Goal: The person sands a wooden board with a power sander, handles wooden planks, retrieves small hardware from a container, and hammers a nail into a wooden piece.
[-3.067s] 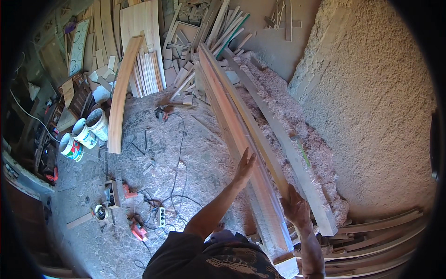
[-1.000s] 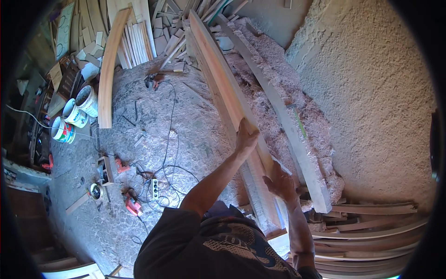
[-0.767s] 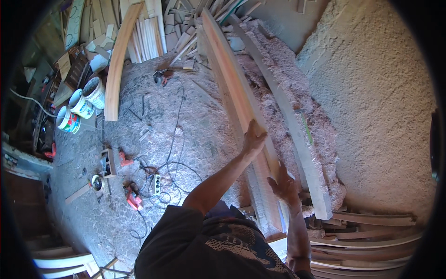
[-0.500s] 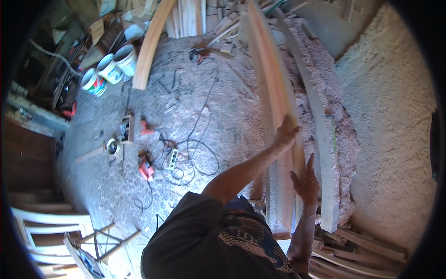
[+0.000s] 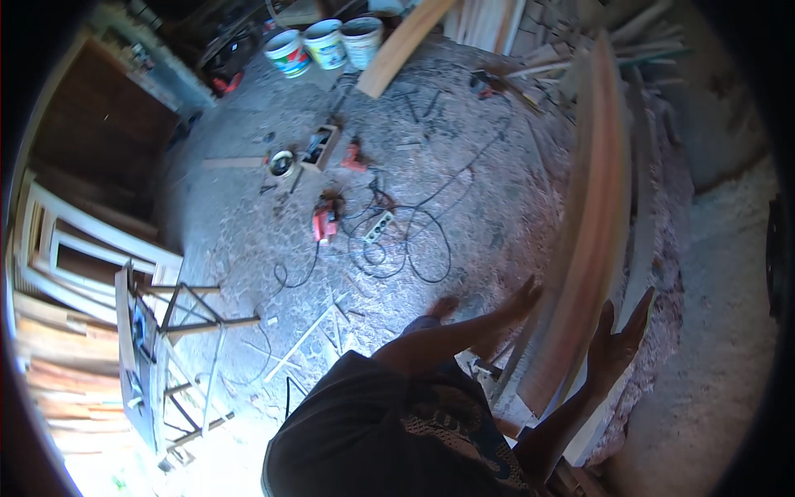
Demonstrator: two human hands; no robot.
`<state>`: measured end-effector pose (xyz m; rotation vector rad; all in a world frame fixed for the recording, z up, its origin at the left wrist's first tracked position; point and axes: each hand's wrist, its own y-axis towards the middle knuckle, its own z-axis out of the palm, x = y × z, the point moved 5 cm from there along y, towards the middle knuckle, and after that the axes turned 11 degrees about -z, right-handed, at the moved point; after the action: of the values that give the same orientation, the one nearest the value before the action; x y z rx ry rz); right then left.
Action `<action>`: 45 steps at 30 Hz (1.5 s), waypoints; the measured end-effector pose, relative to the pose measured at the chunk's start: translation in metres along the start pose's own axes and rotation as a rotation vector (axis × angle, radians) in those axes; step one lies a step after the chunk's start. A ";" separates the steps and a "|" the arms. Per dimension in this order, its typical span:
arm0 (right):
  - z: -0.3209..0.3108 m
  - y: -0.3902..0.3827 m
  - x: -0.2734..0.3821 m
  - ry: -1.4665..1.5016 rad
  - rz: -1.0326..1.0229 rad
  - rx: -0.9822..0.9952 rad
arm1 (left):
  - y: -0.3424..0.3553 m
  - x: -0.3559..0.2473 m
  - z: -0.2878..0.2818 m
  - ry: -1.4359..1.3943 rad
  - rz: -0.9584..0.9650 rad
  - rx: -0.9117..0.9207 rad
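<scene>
Here's your left hand (image 5: 520, 303), right of centre in the frame, its forearm slanting up and rightward, fingers stretched out toward the left edge of the long reddish wooden beam (image 5: 595, 207) that runs from upper right down to lower right, though blur hides whether they touch. And over at the beam's right side, your right hand (image 5: 614, 344) rises from the lower right, spread wide, thumb standing apart from upward-pointing fingers, nothing in its grasp!
</scene>
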<state>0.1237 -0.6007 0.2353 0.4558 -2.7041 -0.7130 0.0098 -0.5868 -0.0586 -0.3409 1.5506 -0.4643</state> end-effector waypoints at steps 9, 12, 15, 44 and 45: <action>0.095 0.002 0.150 0.416 -0.393 0.251 | -0.116 0.313 -0.248 0.688 -0.040 -0.336; 0.159 -0.039 0.165 0.428 -0.419 0.442 | -0.180 0.302 -0.311 0.458 -0.332 -0.377; 0.236 -0.098 0.194 0.489 -0.395 0.823 | -0.273 0.394 -0.368 0.359 -0.098 -0.790; 0.573 -0.254 0.479 1.179 0.957 1.694 | -0.488 0.390 -0.698 -0.862 -0.650 -0.991; 0.573 -0.246 0.510 1.302 1.012 1.757 | -0.485 0.392 -0.724 -0.870 -0.630 -0.985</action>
<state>-0.4932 -0.7546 -0.2598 -0.1992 -1.1788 1.6625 -0.7607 -1.1421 -0.1638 -1.5859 0.6697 0.0492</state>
